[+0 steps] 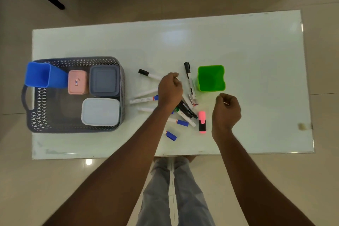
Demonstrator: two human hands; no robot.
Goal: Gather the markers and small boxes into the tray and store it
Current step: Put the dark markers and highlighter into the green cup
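A white table (238,42) carries everything. At its left sits the dark perforated tray (77,129), already holding a blue cup (39,75) tipped against its far-left corner, a grey lidded box (104,80), a pale lidded box (100,112) and a small pink box (77,82). Right of centre stands a green cup (211,78), upright and apparently empty.

Between tray and green cup lies the scatter of markers (183,112), loose on the table, none yet in the tray. Most fan out with their long axes running left to right or on a diagonal; one black-capped marker (189,80) lies near-to-far just beside the green cup, and a pink highlighter (202,121) also lies near-to-far at the right edge of the pile.

The left hand (169,91) hovers directly over the middle of the pile, fingers curled down; whether it already grips a marker cannot be told. The right hand (227,111) hangs loosely clenched to the right of the pile, apparently holding nothing, with the highlighter just to its left.

The boxes look done; the markers remain. The left hand is nearer most of them, and they lie crosswise to that forearm, which suits a pinch across the barrels.
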